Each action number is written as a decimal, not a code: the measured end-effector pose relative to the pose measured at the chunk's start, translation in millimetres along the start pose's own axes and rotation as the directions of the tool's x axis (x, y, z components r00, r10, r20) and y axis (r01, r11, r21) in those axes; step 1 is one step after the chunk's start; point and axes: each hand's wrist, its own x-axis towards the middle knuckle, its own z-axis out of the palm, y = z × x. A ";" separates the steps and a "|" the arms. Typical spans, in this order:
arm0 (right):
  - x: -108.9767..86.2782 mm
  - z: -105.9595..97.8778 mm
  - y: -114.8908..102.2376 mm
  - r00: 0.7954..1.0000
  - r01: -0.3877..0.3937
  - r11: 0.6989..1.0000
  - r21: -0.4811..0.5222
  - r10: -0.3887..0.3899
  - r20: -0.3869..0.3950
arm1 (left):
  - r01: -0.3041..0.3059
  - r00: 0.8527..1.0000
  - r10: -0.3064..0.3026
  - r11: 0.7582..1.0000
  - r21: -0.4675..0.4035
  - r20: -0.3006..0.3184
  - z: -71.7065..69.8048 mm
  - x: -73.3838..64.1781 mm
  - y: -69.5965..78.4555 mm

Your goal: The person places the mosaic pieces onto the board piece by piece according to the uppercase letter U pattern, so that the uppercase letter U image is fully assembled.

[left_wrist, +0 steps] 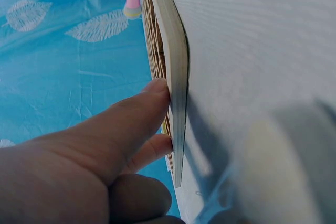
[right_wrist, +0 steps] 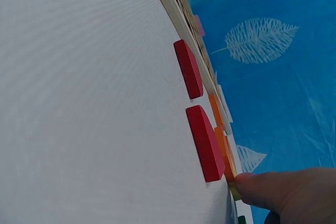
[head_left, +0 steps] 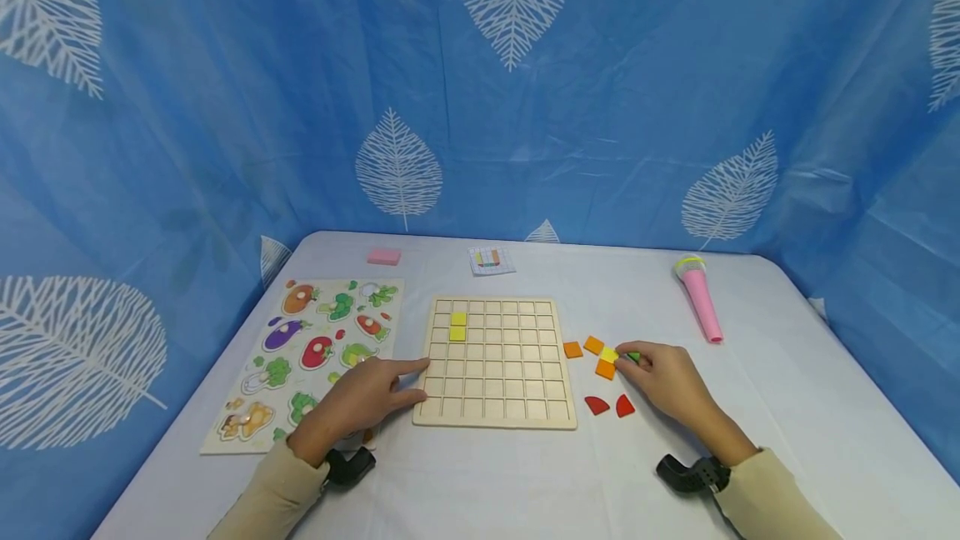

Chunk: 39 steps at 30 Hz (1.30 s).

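Observation:
A wooden grid board (head_left: 495, 369) lies in the middle of the table, with two yellow square tiles (head_left: 458, 327) in its upper left cells. My left hand (head_left: 363, 397) touches the board's left edge with thumb and forefinger stretched out; in the left wrist view the thumb (left_wrist: 144, 100) presses the frame's side. Right of the board, my right hand (head_left: 671, 382) pinches a yellow square tile (head_left: 609, 354) by its edge, beside orange square tiles (head_left: 594, 345). A green piece (head_left: 633, 357) shows partly behind the fingers. Two red quarter-round pieces (right_wrist: 205, 145) lie nearer the front.
A vegetable puzzle board (head_left: 315, 352) lies on the left, partly under my left forearm. At the back are a pink block (head_left: 384, 257) and a small printed pattern card (head_left: 491, 261). A pink toy microphone (head_left: 701, 302) lies back right. Blue curtains (head_left: 480, 107) enclose the table.

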 end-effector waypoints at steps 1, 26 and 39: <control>0.3 0.0 0.3 1.000 0.000 1.000 -0.001 0.000 0.000 | 0.001 1.000 -0.001 1.000 -0.004 -0.001 -0.1 0.1 0.0; -1.0 -0.6 -2.1 1.000 -0.004 0.999 -0.044 0.004 0.011 | -0.006 1.000 0.006 1.000 -0.007 0.007 -1.8 0.2 1.5; -1.6 0.0 -2.6 1.000 -0.004 0.997 -0.078 0.006 0.022 | -0.005 1.000 0.005 1.000 -0.018 0.005 -1.3 -1.3 0.0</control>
